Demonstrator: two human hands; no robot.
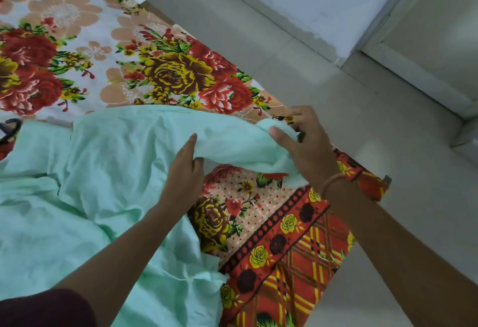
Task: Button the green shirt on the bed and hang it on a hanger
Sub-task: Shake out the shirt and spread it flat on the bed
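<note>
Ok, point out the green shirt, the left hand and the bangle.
green shirt (111, 161), head view, flat middle of the cloth.
left hand (185, 174), head view, back of the hand.
bangle (332, 180), head view, band on the right wrist.

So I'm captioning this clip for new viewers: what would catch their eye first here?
The pale mint-green cotton shirt sprawls crumpled over the lower left. Both hands grip one bunched edge at centre, left hand and right hand apart. Beneath lies the bold red-and-yellow rose-print bedsheet.
</note>
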